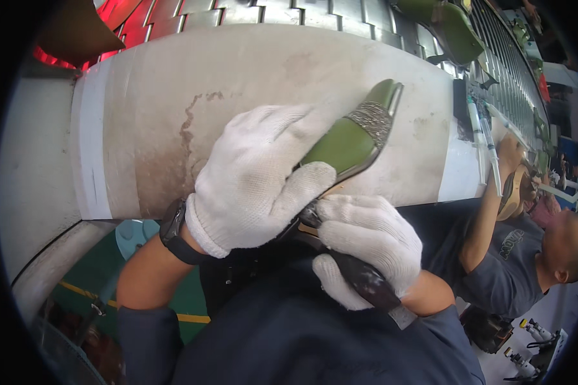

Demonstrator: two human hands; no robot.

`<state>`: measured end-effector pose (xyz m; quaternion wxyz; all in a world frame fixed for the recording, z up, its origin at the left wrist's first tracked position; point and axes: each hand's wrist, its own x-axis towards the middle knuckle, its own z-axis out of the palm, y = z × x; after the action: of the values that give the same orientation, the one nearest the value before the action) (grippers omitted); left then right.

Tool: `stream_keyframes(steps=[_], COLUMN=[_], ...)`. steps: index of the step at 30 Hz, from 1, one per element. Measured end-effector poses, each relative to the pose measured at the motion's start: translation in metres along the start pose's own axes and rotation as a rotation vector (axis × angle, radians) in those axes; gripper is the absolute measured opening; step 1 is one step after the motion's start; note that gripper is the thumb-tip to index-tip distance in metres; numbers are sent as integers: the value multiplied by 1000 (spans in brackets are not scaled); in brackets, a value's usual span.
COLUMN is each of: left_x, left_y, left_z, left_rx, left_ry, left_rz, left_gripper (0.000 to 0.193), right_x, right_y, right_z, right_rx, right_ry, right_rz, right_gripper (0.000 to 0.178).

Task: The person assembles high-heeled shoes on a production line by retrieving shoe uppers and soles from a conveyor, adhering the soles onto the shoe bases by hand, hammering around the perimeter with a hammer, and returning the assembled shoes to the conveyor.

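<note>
My left hand (260,170), in a white knit glove, is closed around a green shoe (343,149). The shoe has a grey textured band (374,117) across it and points away to the upper right. Its near end is partly hidden by my gloves. My right hand (372,237), also gloved, is wrapped around a dark hand tool (359,277) with a flat grey end sticking out below my palm. The tool's other end meets the shoe's near end, close to my left thumb; its exact kind does not show.
A worn, stained bench top (270,58) lies under my hands. Beyond it runs a slatted metal conveyor (289,14) with more green shoe parts (456,32). Syringe-like tubes (486,138) lie at the bench's right end, beside a co-worker (514,256) handling a shoe.
</note>
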<state>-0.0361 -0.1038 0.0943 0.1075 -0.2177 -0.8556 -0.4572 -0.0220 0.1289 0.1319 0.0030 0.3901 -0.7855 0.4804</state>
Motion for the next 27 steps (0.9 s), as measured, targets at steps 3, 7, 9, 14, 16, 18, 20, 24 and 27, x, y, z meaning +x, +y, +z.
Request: stream_keyframes(steps=[3, 7, 9, 14, 16, 18, 20, 24, 27], left_x=[1, 12, 24, 37, 34, 32, 35, 48, 49], left_y=[7, 28, 54, 67, 55, 72, 96, 104, 111], left_z=[-5, -6, -3, 9, 4, -11, -32, -46, -29], left_rx=[49, 240, 326, 327, 212, 192, 64, -163, -141], left_ry=[-20, -145, -249, -230, 10, 205, 302, 311, 158], left_rz=[-31, -48, -184, -318, -264, -160, -164, 79, 76], left_gripper=[52, 62, 83, 92, 92, 98, 99, 93, 90], right_x=[6, -2, -9, -34, -36, -42, -38, -20, -7], right_y=[3, 22, 44, 60, 64, 66, 68, 57, 18], right_z=[-6, -40, -65, -74, -68, -63, -60, -54, -70], right_rx=[15, 626, 537, 701, 480, 444, 501, 435, 378], right_ry=[77, -112, -93, 303, 291, 316, 326, 309, 270], right_rz=[-56, 396, 365, 592, 492, 412, 398, 518, 393], right_gripper=[40, 29, 24, 16, 15, 13, 13, 18, 21])
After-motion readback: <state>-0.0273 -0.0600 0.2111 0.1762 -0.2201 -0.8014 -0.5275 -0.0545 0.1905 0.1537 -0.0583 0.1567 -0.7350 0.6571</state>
